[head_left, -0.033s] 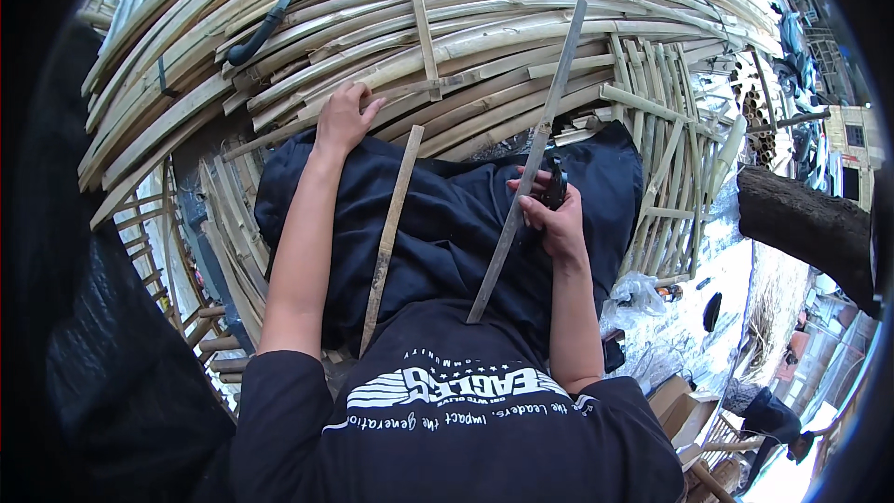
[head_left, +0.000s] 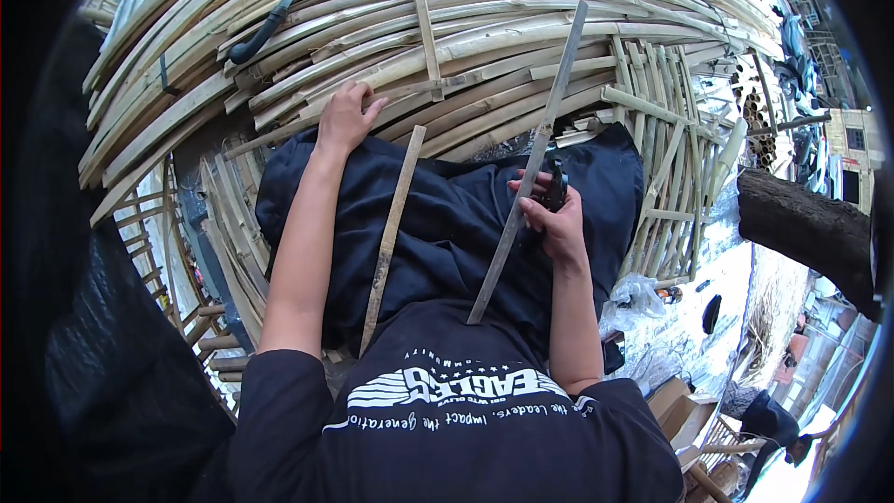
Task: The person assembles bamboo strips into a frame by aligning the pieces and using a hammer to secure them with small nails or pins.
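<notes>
My left hand (head_left: 346, 116) is over the far left edge of the dark cloth on my lap, fingers curled on a thin bamboo strip (head_left: 405, 90) that runs out on both sides. My right hand (head_left: 556, 219) is closed around a long narrow greyish slat (head_left: 507, 233), thumb lying along it. The slat slants from my shirt up over the bamboo pile. Against the same hand's fingers is a small black object (head_left: 557, 184) whose kind I cannot make out. Between my arms another bamboo strip (head_left: 394, 233) leans on the cloth (head_left: 447, 214).
Long split bamboo poles (head_left: 521, 33) are piled across the far side, with a dark curved-handled tool (head_left: 279, 14) on them. A bamboo lattice (head_left: 656, 130) stands at the right, near a thick dark log (head_left: 805, 224). Clear plastic (head_left: 635, 298) lies beside my right arm. Another person (head_left: 771, 419) is at lower right.
</notes>
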Motion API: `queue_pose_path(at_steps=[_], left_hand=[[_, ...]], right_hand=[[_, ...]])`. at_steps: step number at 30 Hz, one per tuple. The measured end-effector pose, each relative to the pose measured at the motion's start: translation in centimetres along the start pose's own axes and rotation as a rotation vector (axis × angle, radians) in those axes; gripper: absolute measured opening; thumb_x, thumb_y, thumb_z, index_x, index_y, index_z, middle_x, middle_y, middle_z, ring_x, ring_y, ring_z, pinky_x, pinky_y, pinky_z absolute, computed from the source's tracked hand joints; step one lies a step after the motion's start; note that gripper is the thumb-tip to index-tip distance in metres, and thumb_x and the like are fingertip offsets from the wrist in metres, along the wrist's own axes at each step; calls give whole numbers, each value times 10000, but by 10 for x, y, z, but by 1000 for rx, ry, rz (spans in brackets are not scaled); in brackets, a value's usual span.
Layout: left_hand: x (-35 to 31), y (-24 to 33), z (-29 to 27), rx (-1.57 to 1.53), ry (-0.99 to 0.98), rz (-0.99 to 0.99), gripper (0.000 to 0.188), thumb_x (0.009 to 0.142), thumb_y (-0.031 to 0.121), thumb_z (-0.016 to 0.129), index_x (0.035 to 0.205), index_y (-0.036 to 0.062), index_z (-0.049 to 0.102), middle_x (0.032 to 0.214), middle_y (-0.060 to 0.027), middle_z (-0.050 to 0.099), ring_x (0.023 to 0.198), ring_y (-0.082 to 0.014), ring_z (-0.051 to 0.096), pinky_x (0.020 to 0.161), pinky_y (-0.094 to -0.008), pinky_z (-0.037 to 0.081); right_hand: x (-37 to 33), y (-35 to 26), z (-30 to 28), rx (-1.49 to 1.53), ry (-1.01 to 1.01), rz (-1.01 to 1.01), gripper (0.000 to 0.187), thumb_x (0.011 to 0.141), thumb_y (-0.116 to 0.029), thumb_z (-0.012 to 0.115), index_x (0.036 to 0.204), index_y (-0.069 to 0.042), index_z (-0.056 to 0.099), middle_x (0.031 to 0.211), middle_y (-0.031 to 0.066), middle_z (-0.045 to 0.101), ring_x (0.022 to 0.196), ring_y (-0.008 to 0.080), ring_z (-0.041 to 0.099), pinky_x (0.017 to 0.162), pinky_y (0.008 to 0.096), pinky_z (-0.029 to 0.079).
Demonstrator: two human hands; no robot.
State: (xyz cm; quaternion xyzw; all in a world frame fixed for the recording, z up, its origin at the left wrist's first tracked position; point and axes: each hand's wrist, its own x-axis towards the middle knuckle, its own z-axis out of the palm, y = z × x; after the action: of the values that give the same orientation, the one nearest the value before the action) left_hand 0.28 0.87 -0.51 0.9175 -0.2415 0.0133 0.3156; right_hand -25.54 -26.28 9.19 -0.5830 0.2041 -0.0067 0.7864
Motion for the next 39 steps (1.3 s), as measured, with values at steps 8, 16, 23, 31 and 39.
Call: queue_pose_path(at_steps=[8, 16, 23, 31, 39], left_hand=[[0, 4, -6, -1, -53, -74, 318, 868, 340, 734, 932, 36, 667, 949, -147, 637, 905, -366, 644, 803, -453, 525], [0, 3, -13, -53, -72, -92, 319, 861, 328, 744, 946, 28, 674, 935, -151, 654, 902, -369, 649, 805, -451, 526], [2, 3, -9, -45, -68, -85, 328, 849, 332, 752, 950, 31, 673, 937, -145, 653, 900, -368, 651, 800, -451, 528], [4, 2, -10, -47, -73, -81, 325, 841, 331, 760, 954, 37, 678, 935, -134, 649, 887, -360, 654, 795, -449, 530], [5, 2, -8, -24, -72, -80, 338, 848, 347, 750, 951, 32, 684, 940, -128, 651, 882, -354, 659, 800, -447, 532]], right_hand=[[-4, -7, 22, -46, -93, 144, 680, 802, -56, 772, 1424, -11, 501, 912, 122, 743, 558, 20, 505, 522, 164, 395], [107, -32, 31, -200, -104, 38, 595, 864, -43, 745, 1396, 40, 493, 926, 89, 753, 697, 26, 591, 580, 174, 399], [237, -47, 45, -135, -142, -131, 582, 900, -69, 713, 1428, 2, 479, 937, 122, 742, 613, 35, 516, 559, 189, 420], [304, -30, 72, -247, -189, -166, 542, 950, -188, 686, 1416, 3, 485, 965, 122, 741, 569, 29, 471, 556, 196, 414], [327, -3, 69, -267, -239, -105, 591, 905, -101, 732, 1437, -46, 483, 942, 68, 753, 591, 7, 486, 541, 154, 407]])
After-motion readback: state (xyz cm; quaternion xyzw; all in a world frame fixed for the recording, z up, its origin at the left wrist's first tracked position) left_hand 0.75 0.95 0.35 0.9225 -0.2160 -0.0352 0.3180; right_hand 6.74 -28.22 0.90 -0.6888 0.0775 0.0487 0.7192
